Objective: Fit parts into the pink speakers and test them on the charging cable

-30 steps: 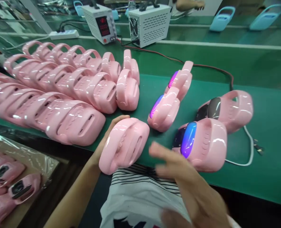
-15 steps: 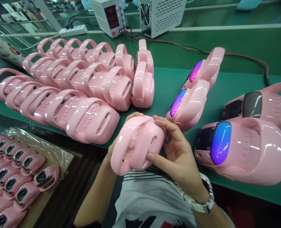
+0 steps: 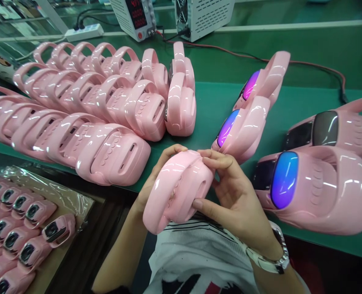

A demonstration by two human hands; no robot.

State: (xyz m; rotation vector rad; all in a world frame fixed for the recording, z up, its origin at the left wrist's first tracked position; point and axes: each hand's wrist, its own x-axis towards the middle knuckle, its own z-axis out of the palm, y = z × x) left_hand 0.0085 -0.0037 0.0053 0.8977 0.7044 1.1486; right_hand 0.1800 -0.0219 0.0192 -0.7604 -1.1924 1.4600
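I hold one glossy pink speaker with a carry handle (image 3: 176, 190) over the near edge of the green bench (image 3: 217, 110), its back towards me. My left hand (image 3: 154, 173) wraps round its left side from behind. My right hand (image 3: 229, 192) grips its right side, thumb on top and fingers on the face. Just to the right lies a pink speaker with a lit blue-violet screen (image 3: 314, 188).
Rows of pink speakers (image 3: 85, 110) lie close-packed at left. Two lit ones (image 3: 248, 118) and a dark-screened one (image 3: 330, 128) lie at right. A power supply (image 3: 134, 18), a white box (image 3: 203, 14) and red cables (image 3: 291, 63) sit behind. A tray of small pink parts (image 3: 21, 228) is lower left.
A second ago only my left hand held the speaker and my right hand hovered blurred nearby. Since then my right hand has closed on it, and the speaker has tilted slightly.
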